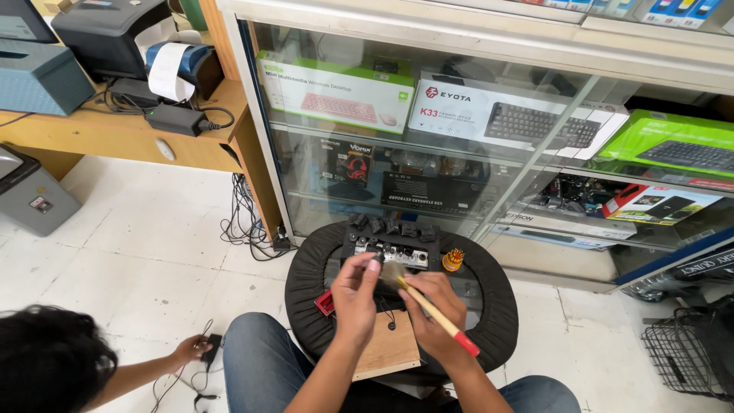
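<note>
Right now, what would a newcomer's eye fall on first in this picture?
The two hands in the middle: the right hand holds a brush with a red-tipped wooden handle, and the left hand pinches a small dark piece. Beyond them, a small keyboard with keys pulled off lies on a round black stool. Behind stands a glass cabinet of boxed keyboards.

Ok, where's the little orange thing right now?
In the head view, the orange thing stands on the black stool, right of the keyboard part, just beyond the right hand.
</note>
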